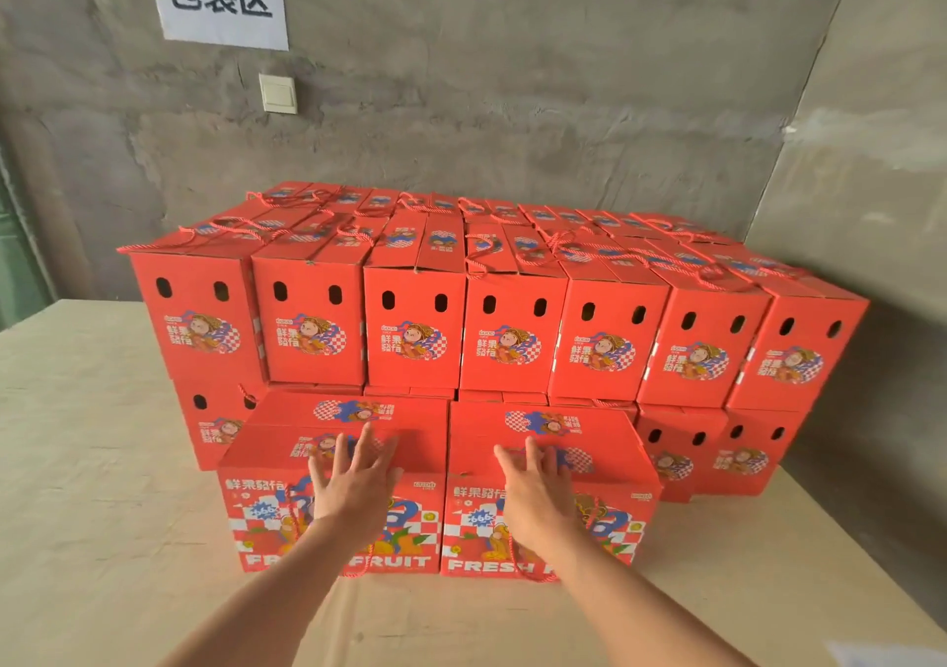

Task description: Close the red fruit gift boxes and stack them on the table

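The fingers of the left hand are spread straight and flat, gripping nothing, on the lid of the left gift box. The right hand lies equally flat on the right gift box beside it. Both boxes stand at the worktop's front, just before the two-tier stack of gift boxes. I'd say the lids are being pressed shut. Next, each box needs gripping and lifting onto the stack.
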`<action>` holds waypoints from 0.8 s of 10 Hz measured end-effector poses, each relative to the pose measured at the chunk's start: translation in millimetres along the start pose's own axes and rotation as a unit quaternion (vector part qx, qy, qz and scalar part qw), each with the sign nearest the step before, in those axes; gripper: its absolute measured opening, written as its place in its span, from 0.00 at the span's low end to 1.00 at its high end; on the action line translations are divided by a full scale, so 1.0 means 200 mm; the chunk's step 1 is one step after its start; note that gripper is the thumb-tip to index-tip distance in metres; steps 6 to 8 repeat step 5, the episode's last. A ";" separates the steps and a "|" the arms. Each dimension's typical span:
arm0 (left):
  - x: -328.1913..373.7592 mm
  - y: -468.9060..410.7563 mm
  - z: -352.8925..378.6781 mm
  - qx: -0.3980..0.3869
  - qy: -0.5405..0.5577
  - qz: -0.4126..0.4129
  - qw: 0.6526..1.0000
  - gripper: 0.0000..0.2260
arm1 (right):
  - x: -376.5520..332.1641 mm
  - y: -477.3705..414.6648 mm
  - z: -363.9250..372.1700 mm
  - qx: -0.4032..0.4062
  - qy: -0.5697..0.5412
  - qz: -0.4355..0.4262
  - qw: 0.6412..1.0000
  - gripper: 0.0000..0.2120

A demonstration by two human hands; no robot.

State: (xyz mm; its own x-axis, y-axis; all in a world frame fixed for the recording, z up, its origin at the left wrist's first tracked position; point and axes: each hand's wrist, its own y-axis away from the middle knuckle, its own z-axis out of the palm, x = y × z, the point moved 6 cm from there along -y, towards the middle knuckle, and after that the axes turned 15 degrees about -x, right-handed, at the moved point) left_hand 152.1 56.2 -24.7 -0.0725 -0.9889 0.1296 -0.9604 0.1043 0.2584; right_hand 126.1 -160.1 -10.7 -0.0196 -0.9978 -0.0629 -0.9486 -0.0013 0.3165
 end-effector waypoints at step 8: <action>0.01 0.08 -0.06 -0.062 -0.030 0.084 0.994 0.35 | 0.17 0.32 -0.17 0.151 -0.378 -0.064 0.911 0.21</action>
